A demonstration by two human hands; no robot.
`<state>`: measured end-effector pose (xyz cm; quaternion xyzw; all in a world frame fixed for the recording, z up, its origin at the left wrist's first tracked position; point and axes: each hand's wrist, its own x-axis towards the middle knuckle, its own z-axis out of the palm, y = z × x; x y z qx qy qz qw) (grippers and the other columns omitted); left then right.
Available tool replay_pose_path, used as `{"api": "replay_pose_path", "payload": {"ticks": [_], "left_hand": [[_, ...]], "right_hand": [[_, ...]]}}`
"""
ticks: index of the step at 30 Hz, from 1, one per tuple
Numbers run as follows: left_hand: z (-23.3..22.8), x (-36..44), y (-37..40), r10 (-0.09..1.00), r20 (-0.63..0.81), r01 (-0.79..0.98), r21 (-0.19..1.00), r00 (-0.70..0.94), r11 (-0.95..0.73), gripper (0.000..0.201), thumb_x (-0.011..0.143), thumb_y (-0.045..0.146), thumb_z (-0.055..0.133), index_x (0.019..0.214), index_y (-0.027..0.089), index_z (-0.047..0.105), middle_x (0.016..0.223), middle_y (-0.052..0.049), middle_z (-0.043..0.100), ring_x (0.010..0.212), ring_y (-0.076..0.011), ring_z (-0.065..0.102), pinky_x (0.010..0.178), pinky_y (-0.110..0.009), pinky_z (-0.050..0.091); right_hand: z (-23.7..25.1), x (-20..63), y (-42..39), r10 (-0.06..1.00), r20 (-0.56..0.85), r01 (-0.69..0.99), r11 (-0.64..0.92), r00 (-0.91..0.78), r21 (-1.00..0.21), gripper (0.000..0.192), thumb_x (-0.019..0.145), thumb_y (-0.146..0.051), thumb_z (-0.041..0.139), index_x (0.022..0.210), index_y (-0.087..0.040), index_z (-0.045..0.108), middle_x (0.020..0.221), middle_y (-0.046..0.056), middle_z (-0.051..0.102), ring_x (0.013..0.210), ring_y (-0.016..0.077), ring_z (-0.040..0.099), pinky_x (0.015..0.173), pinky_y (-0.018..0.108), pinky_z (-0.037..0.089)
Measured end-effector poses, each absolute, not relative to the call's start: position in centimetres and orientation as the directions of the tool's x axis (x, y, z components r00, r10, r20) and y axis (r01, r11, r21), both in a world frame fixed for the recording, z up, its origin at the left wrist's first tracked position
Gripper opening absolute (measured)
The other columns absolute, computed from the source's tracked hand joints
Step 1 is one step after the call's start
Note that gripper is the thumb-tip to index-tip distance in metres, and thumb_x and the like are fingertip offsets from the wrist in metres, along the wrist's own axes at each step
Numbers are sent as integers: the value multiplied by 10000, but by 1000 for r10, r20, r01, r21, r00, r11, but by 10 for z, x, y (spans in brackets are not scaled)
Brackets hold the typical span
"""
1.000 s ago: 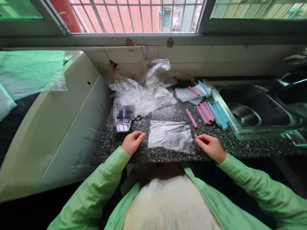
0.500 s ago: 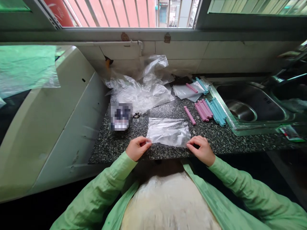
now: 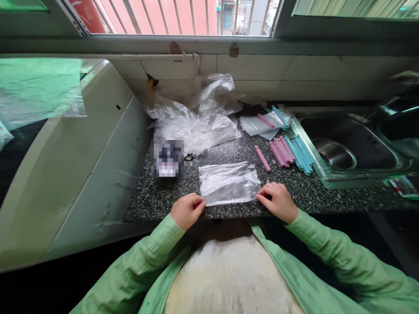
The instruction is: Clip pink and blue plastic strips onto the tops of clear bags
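hands [image 3: 234, 205] pinching clear bag [image 3: 229, 183], unlabelled

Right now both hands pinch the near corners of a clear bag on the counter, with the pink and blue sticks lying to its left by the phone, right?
Not quite. The head view shows the pink sticks and blue sticks lying to the right of the bag, beside the sink, not by the phone. The left hand and right hand do pinch its near corners on the counter.
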<state>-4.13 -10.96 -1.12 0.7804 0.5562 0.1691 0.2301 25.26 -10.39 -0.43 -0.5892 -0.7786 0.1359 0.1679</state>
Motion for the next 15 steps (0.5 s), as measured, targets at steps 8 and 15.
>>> {"api": "replay_pose_path", "payload": {"ticks": [8, 15], "left_hand": [[-16, -41, -122, 932, 190, 763, 536, 309, -362, 259, 795, 280, 453, 640, 179, 634, 613, -31, 567, 633, -135, 529, 600, -241, 411], [-16, -40, -125, 918, 226, 745, 537, 325, -396, 250, 797, 271, 457, 647, 183, 636, 618, -36, 579, 638, -139, 519, 598, -252, 416]], "right_hand": [[13, 268, -68, 960, -133, 843, 146, -248, -518, 201, 704, -411, 561, 710, -224, 635, 692, 8, 662, 619, 151, 570, 575, 262, 391], [11, 248, -1, 971, 69, 880, 238, -230, -410, 158, 710, -317, 558, 765, -194, 640, 773, 46, 661, 685, 160, 575, 628, 267, 414]]}}
